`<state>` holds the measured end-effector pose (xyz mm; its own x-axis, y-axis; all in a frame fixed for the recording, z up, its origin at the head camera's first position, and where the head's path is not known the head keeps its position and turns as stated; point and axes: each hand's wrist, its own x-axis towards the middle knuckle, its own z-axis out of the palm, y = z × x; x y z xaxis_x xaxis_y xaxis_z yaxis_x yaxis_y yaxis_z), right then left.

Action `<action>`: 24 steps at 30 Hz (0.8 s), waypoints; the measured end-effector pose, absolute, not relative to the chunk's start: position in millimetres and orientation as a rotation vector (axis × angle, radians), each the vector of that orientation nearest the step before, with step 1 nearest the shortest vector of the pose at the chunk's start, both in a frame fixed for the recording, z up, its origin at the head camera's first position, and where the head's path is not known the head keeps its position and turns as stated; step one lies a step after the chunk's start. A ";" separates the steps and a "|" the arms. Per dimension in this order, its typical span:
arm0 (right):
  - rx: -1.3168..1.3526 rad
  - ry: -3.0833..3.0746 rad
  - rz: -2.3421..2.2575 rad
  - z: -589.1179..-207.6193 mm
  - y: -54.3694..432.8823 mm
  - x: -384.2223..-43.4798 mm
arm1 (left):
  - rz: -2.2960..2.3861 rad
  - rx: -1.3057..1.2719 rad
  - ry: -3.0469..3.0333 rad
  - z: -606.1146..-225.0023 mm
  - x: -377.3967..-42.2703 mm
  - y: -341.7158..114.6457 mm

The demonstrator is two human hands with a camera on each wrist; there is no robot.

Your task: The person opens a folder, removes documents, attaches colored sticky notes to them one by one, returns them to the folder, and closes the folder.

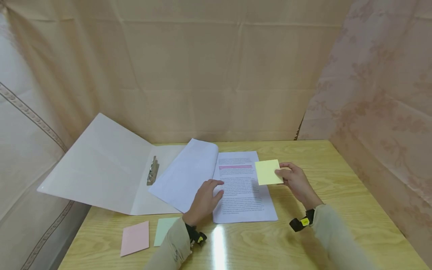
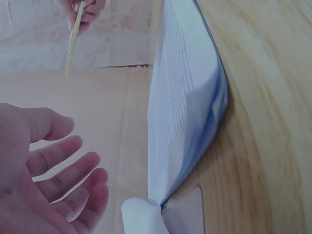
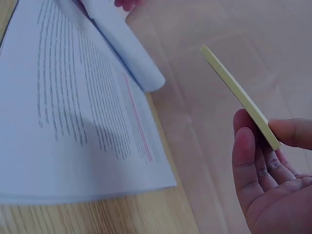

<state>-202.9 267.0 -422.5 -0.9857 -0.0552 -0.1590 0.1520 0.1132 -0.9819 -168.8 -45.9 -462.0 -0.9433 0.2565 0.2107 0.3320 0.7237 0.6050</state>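
Progress: sheets were folded back, pink line was exposed on page; use of yellow pad was judged not yet done | Pad: raised near page's right edge, pinched by right hand | Left hand: held over page's left edge, fingers loosely bent, empty

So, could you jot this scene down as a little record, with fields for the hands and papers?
Right hand: fingers pinch the yellow pad
Left hand: over the papers, grips nothing; contact unclear
Printed page: pink marking near its top
Turned sheets: folded leftward, overlapping the folder
Folder: white, open, with metal clip
Loose notes: pink note, pale green note, on the table
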 end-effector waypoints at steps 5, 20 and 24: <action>0.084 2.179 -2.009 -420.8 252.2 -199.2 | -1.105 -0.431 -2.769 -459.4 -166.9 -39.7; -0.045 2.069 -2.038 -418.5 214.3 -186.9 | -1.519 -0.335 -2.602 -451.2 -163.6 -24.5; -0.036 2.071 -2.014 -422.2 206.2 -186.3 | -1.615 -0.328 -2.599 -450.1 -163.2 -20.6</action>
